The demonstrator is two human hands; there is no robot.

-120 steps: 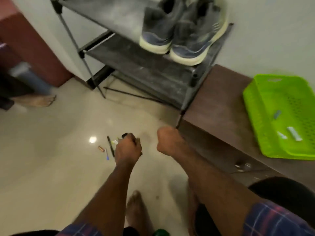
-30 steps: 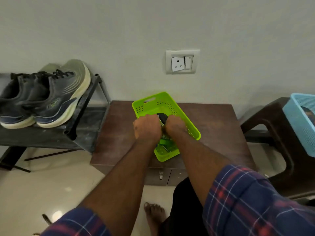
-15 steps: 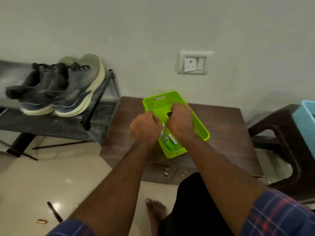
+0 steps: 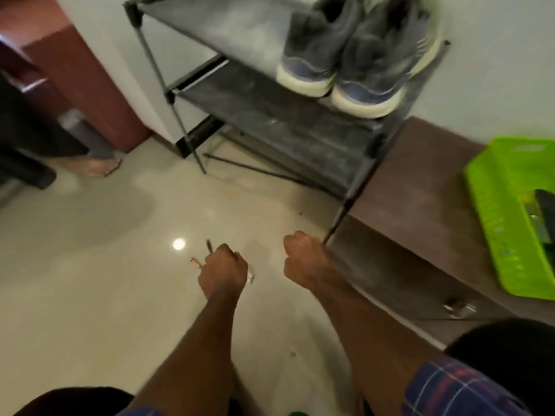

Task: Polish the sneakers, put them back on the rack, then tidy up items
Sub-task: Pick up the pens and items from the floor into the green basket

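Note:
A pair of grey-blue sneakers (image 4: 354, 64) stands on the top shelf of the black shoe rack (image 4: 270, 115). My left hand (image 4: 222, 271) is low over the floor with its fingers curled, on top of several small items. A black pen (image 4: 209, 246) sticks out beyond its knuckles, a small brass piece (image 4: 195, 262) lies just left of it, and a white bit (image 4: 250, 276) shows at its right. Whether the hand grips any of them is hidden. My right hand (image 4: 303, 262) is a closed fist beside the rack's front leg, with nothing seen in it.
A green basket (image 4: 492, 223) holding a dark item (image 4: 545, 205) sits on the low brown cabinet (image 4: 420, 199) right of the rack. Another person's bare foot (image 4: 96, 166) rests on the glossy floor at the left, near a brown wall.
Both hands have left the green basket and dropped toward the floor. My view has swung left and down, from the cabinet top to the floor items in front of the rack.

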